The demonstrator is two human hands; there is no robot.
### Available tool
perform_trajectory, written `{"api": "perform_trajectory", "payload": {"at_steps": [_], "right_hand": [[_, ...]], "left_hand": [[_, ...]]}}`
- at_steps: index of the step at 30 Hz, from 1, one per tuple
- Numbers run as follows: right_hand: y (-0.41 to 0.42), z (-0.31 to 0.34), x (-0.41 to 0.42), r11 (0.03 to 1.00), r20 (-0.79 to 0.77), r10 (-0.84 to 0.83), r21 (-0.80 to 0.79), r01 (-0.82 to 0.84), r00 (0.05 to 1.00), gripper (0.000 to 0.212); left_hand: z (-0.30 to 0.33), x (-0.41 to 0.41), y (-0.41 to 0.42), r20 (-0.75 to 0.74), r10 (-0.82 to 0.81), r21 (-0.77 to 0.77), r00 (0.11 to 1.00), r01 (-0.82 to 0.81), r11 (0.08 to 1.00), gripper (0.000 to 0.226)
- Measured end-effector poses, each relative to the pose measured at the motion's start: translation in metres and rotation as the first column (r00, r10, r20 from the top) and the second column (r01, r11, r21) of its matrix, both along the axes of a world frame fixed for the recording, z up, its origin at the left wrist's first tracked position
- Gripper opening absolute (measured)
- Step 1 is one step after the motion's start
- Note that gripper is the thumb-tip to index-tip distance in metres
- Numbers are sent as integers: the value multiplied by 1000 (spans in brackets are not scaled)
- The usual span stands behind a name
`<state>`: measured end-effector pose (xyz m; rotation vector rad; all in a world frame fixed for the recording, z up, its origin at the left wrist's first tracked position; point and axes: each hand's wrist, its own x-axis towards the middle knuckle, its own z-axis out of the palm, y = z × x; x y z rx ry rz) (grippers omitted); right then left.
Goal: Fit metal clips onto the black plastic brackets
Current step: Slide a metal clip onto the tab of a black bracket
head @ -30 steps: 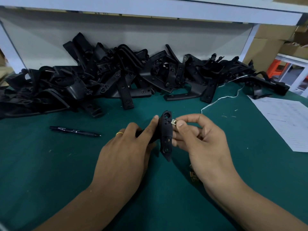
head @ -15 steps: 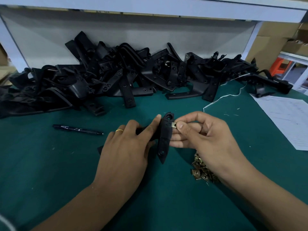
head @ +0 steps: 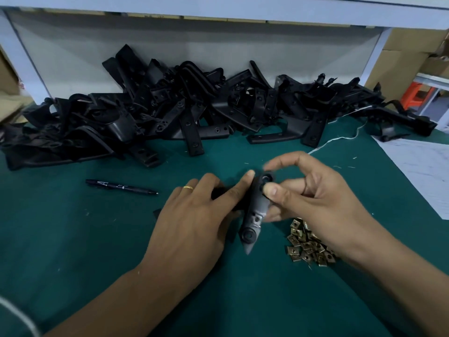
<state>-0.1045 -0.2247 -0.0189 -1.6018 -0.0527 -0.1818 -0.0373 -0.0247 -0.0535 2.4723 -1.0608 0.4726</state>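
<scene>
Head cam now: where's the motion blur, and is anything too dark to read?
Head view: blur smears the right hand fingertips and the held bracket; the left hand, pen and loose clips stay sharp; the bracket pile is underlit and merges into black; the shelf edges bow from wide-angle distortion.

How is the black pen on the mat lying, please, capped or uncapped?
Uncapped, it seems: the pen lies flat on the green mat with a narrow tip showing.

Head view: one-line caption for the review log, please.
Left hand and right hand hold a black bracket over green matting, loose metal clips piled beside it.
</scene>
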Motion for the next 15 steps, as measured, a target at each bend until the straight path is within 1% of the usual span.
{"api": "perform_trajectory", "payload": {"at_steps": [2,3,5,7,9,11,12,13,14,15], "right_hand": [[-6,2,-1,991,25,135,-2,-135,990,39],[-8,2,-2,985,41,172,7,-173,984,37],[-8,0,-2,974,57,222,37,-225,973,32],[-8,-2,-1,968,69,242,45,-245,968,32],[-7,-3,1,971,85,232,37,-235,969,29],[-11,-1,3,985,73,168,32,-171,983,34],[-16,1,4,996,63,90,19,-91,994,41],[-24,3,4,999,68,-18,-25,20,998,43],[-33,5,3,982,94,-135,-121,146,986,37],[-43,7,3,930,127,-232,-263,258,965,28]], "left_hand": [[2,-2,1,-100,-122,-62,988,116,991,64],[2,-2,2,-143,-188,-111,972,173,979,65],[1,-3,3,-178,-280,-178,943,249,952,60],[-1,-3,3,-183,-306,-187,934,273,944,56],[-1,-2,1,-158,-276,-161,948,251,954,51],[1,-4,-1,-72,-194,-100,978,186,977,55],[1,-4,-2,-19,-143,-73,990,141,987,55],[1,-3,-2,18,-94,-65,995,95,993,55],[1,-2,-2,28,-47,-74,999,49,996,56],[0,0,-2,21,-6,-93,1000,8,996,57]]}}
